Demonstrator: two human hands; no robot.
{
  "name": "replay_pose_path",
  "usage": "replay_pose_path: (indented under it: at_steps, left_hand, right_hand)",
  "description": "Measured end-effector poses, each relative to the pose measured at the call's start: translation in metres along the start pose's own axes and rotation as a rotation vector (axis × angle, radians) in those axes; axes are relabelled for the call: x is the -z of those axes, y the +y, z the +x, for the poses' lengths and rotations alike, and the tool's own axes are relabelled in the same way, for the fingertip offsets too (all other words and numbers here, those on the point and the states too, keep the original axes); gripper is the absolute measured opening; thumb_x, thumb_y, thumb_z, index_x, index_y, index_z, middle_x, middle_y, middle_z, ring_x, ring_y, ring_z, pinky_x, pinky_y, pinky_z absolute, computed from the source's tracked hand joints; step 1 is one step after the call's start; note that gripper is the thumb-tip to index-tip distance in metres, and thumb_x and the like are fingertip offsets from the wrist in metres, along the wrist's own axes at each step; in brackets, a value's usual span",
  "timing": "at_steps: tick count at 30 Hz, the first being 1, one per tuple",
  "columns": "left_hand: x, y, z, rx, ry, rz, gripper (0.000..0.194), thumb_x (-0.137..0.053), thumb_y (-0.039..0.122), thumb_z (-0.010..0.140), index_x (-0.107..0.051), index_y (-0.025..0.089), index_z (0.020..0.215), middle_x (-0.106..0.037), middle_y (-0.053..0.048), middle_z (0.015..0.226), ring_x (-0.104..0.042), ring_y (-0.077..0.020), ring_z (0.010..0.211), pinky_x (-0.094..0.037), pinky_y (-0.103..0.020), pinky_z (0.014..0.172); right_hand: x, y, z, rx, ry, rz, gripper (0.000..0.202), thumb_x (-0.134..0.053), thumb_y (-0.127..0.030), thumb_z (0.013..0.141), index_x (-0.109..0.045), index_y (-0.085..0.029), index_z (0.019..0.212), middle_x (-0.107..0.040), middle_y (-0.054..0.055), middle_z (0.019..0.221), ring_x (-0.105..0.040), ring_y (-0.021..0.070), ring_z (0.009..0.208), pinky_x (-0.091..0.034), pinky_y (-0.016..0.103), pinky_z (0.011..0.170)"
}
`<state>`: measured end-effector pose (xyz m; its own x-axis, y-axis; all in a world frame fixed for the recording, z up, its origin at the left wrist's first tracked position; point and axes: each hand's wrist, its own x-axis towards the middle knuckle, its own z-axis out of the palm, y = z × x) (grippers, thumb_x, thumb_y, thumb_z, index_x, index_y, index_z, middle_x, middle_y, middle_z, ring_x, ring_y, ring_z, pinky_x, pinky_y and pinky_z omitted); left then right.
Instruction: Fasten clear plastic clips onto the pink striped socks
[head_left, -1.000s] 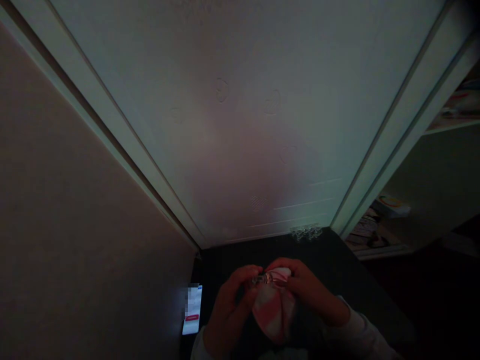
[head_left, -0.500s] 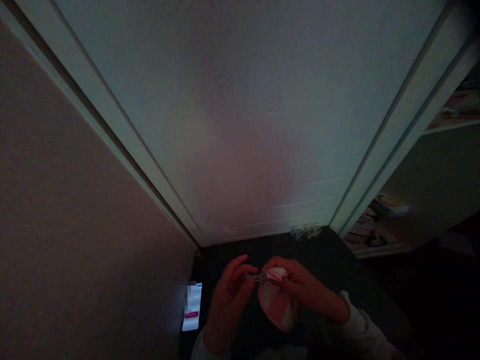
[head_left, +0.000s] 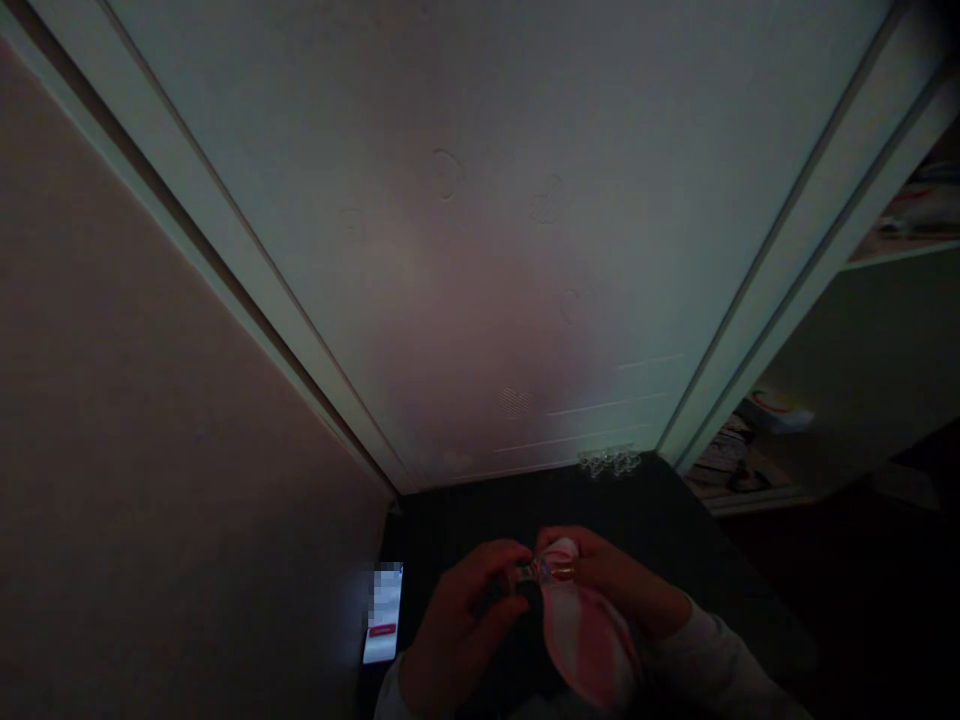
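Observation:
A small clear object (head_left: pixel 531 571) sits between my two hands, over the dark surface. The fingers and thumb of my left hand (head_left: pixel 480 605) are closed round its left end. My right hand (head_left: pixel 611 575) grips a pink and white striped cloth (head_left: pixel 589 640), which hangs down below the fingers. The cloth's top is bunched against the right end of the clear object. Dim light leaves the clear object's exact shape hard to make out.
A lit phone (head_left: pixel 384 615) lies at the left edge of the dark tabletop (head_left: pixel 465 510). Several clear pieces (head_left: pixel 609 461) stand at the back by the white panel (head_left: pixel 480 250). Shelves with items (head_left: pixel 776 410) are at the right.
Both hands have moved slightly down and to the right. My left fingers have closed in around the clear object. The cloth has swung right and more of its stripes show.

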<state>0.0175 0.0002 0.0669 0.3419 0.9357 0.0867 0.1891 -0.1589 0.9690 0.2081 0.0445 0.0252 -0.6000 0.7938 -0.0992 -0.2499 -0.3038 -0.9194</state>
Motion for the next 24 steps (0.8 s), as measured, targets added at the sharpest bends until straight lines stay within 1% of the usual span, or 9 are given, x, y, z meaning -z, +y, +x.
replay_pose_path:
  at_steps: [3,5,8,9,11,13,16,20,24]
  left_hand:
    - [-0.002,-0.003,0.002,0.041,0.08,-0.059,0.043,-0.058,0.027,0.082,-0.051,0.023,0.123,-0.055,-0.011,0.125,-0.054,-0.0224,0.106,-0.041,-0.034,0.092]
    - [-0.003,-0.004,0.005,0.075,0.158,-0.086,0.045,-0.057,0.031,0.082,-0.047,0.023,0.126,-0.058,-0.011,0.12,-0.057,-0.0197,0.096,-0.044,-0.032,0.085]
    - [-0.004,-0.006,0.01,0.185,0.203,-0.083,0.039,-0.05,0.04,0.084,-0.054,0.017,0.116,-0.065,-0.005,0.081,-0.057,-0.0154,0.07,-0.045,-0.028,0.066]
    - [-0.005,-0.006,0.012,0.226,0.199,-0.08,0.038,-0.048,0.043,0.085,-0.057,0.016,0.11,-0.062,-0.002,0.068,-0.055,-0.0144,0.063,-0.043,-0.026,0.061]
    - [-0.006,-0.006,0.014,0.281,0.188,-0.083,0.038,-0.048,0.047,0.083,-0.061,0.015,0.098,-0.054,0.002,0.056,-0.05,-0.0124,0.053,-0.039,-0.024,0.052]
    - [-0.007,-0.006,0.015,0.297,0.188,-0.104,0.036,-0.051,0.049,0.081,-0.062,0.015,0.089,-0.051,0.004,0.053,-0.047,-0.0113,0.05,-0.035,-0.022,0.049]
    - [-0.008,-0.006,0.016,0.284,0.189,-0.16,0.032,-0.055,0.046,0.078,-0.061,0.016,0.086,-0.05,0.005,0.054,-0.047,-0.0109,0.051,-0.036,-0.022,0.05]
    - [-0.007,-0.006,0.015,0.241,0.217,-0.184,0.027,-0.058,0.04,0.078,-0.062,0.017,0.092,-0.054,0.003,0.062,-0.05,-0.0121,0.058,-0.039,-0.023,0.058]
    - [-0.004,-0.005,0.013,0.206,0.206,-0.159,0.031,-0.062,0.036,0.076,-0.064,0.018,0.101,-0.056,0.001,0.071,-0.052,-0.0143,0.068,-0.042,-0.025,0.065]
  right_hand:
    - [-0.001,-0.003,0.0,0.049,0.036,-0.064,0.032,-0.068,-0.045,0.068,-0.058,-0.015,0.069,-0.048,-0.005,0.06,-0.039,0.0086,0.053,-0.028,0.021,0.052]
    - [-0.002,-0.006,0.0,0.058,0.049,-0.114,0.031,-0.066,-0.045,0.07,-0.058,-0.015,0.071,-0.048,-0.005,0.06,-0.04,0.0089,0.054,-0.03,0.021,0.052]
    - [-0.001,-0.008,0.0,0.076,0.07,-0.233,0.03,-0.063,-0.045,0.073,-0.059,-0.016,0.074,-0.051,-0.004,0.063,-0.044,0.0102,0.057,-0.033,0.022,0.055]
    - [0.0,-0.008,-0.001,0.084,0.074,-0.263,0.029,-0.062,-0.045,0.074,-0.059,-0.016,0.074,-0.051,-0.004,0.063,-0.045,0.0107,0.058,-0.034,0.022,0.055]
    - [0.001,-0.008,-0.001,0.095,0.074,-0.29,0.03,-0.06,-0.046,0.076,-0.06,-0.016,0.075,-0.052,-0.003,0.065,-0.047,0.0115,0.06,-0.036,0.023,0.057]
    - [0.001,-0.01,-0.002,0.09,0.061,-0.282,0.029,-0.059,-0.044,0.078,-0.061,-0.016,0.077,-0.054,-0.002,0.067,-0.048,0.0122,0.062,-0.037,0.024,0.059]
    - [0.0,-0.015,-0.003,0.079,0.034,-0.252,0.024,-0.059,-0.04,0.078,-0.063,-0.017,0.082,-0.057,-0.001,0.072,-0.052,0.0135,0.068,-0.039,0.025,0.064]
    - [0.003,-0.016,-0.003,0.072,0.063,-0.195,0.02,-0.061,-0.034,0.078,-0.063,-0.018,0.089,-0.06,0.0,0.08,-0.054,0.0143,0.074,-0.04,0.025,0.068]
    - [0.007,-0.01,-0.003,0.079,0.083,-0.159,0.018,-0.067,-0.028,0.071,-0.058,-0.018,0.084,-0.055,-0.003,0.074,-0.051,0.0119,0.067,-0.038,0.023,0.061]
